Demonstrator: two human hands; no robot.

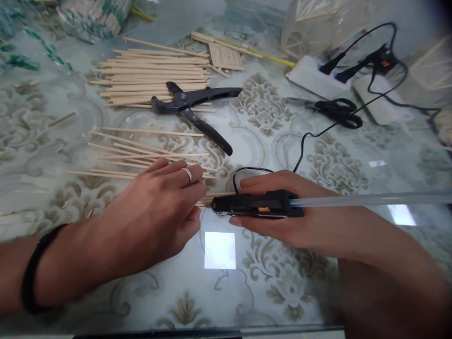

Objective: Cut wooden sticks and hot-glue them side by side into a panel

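Note:
My left hand [162, 202], with a ring and a black wristband, is closed on thin wooden sticks [207, 201]; the fingers hide most of their length. In my right hand [307, 228] is a black hot glue gun [254, 205], with a long translucent glue stick [360, 200] jutting from its back to the right. The gun's nozzle end is close to the sticks beside my left fingertips; whether it touches them I cannot tell. Just beyond my left hand, several loose thin sticks [151, 149] lie scattered on the patterned table [293, 292].
A pile of thicker sticks [151, 70] lies farther back, with a black hand cutter [208, 129] across its edge. Black scissors [335, 112] rest near a white power strip [310, 77]. The gun's black cord [302, 146] crosses the right side. Plastic-wrapped bundles [95, 19] lie back left.

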